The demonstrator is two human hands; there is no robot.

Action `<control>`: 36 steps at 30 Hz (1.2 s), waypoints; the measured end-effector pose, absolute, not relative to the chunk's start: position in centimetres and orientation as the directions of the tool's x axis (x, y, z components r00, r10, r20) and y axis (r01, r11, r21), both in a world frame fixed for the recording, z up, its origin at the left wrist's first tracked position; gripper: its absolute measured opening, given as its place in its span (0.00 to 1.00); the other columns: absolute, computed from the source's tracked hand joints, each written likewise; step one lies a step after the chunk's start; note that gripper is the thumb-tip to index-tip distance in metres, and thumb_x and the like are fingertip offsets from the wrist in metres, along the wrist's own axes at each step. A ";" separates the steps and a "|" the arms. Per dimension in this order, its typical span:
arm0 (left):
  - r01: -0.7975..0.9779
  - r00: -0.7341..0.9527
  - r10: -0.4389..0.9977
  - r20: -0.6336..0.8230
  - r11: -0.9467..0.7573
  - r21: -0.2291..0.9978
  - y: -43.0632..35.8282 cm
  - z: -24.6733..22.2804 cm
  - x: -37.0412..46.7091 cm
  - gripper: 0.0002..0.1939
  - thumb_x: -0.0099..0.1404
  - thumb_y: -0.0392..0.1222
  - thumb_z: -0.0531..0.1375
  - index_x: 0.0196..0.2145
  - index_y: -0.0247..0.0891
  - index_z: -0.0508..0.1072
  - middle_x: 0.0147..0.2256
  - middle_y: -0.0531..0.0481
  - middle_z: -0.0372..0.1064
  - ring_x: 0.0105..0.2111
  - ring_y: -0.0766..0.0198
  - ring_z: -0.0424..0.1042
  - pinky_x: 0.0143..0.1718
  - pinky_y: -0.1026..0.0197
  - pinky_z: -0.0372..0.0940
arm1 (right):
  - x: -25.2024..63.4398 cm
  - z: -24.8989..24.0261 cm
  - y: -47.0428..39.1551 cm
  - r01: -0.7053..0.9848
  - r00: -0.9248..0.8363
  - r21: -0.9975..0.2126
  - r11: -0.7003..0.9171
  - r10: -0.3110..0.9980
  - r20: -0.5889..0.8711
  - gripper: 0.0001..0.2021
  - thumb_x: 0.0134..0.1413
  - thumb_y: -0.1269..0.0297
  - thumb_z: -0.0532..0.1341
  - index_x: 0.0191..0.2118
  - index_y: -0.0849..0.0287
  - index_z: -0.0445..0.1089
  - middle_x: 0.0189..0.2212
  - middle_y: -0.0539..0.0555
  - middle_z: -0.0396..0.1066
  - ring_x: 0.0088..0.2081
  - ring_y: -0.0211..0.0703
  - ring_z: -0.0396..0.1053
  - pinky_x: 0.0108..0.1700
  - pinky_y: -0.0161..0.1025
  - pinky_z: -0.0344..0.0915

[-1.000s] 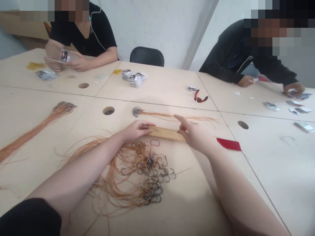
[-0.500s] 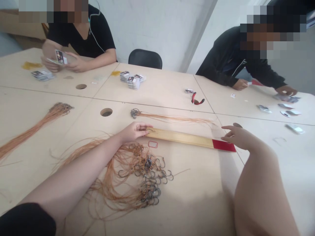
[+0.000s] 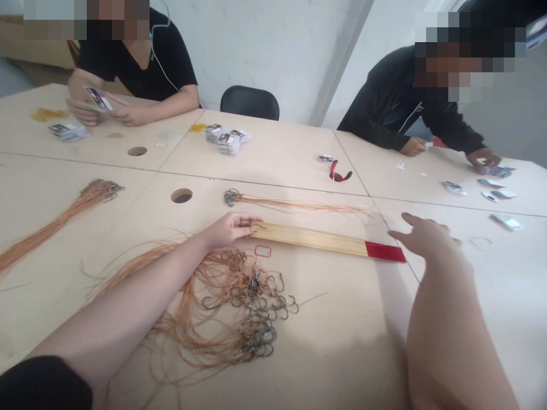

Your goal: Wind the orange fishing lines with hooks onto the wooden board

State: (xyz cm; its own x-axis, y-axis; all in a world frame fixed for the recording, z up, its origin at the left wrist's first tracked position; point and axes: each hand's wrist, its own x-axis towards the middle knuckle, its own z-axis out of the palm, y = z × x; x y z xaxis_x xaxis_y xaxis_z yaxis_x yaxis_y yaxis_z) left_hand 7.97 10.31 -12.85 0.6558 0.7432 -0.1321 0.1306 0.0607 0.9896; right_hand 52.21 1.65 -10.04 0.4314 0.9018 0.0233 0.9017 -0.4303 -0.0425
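My left hand (image 3: 233,229) pinches the left end of a long yellow strip (image 3: 311,238) with a red right end (image 3: 385,251). A hook lies on the strip by my fingertips. My right hand (image 3: 421,234) is just beyond the red end, fingers apart, holding nothing. A tangled pile of hooks (image 3: 260,336) with orange lines (image 3: 188,302) lies in front of my left hand. Behind the strip, a smaller bundle of hooks (image 3: 232,197) has its lines stretched to the right. A small red-edged label (image 3: 262,251) sits between strip and pile.
Another hook bundle (image 3: 102,191) lies at the left. Stacked packets (image 3: 229,143) and red-handled pliers (image 3: 339,172), set in a table hole, are farther back. Two people sit across the table (image 3: 290,151), one holding a card (image 3: 98,98), the other handling packets (image 3: 499,171).
My right hand has moved slightly right, off the strip's red end, and its fingers have spread. My left hand keeps its hold on the strip.
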 end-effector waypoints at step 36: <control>0.223 0.720 0.686 -0.104 -0.088 0.971 10.1 -12.4 8.0 0.21 0.55 0.37 0.59 0.48 0.32 0.69 0.41 0.43 0.72 0.39 0.62 0.71 0.41 0.60 0.66 | 28.8 -13.4 3.5 0.803 -0.568 -0.014 0.596 0.772 0.286 0.23 0.60 0.64 0.50 0.60 0.50 0.53 0.50 0.58 0.61 0.45 0.47 0.59 0.46 0.44 0.55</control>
State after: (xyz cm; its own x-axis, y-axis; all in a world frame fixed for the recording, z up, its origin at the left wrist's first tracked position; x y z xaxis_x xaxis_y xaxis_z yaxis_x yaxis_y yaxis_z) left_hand 7.98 10.09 -12.37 0.7200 0.6861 -0.1037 0.2232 -0.0876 0.9708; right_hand 28.79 3.47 -13.43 -0.5678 0.7719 0.2860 0.8029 0.5959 -0.0144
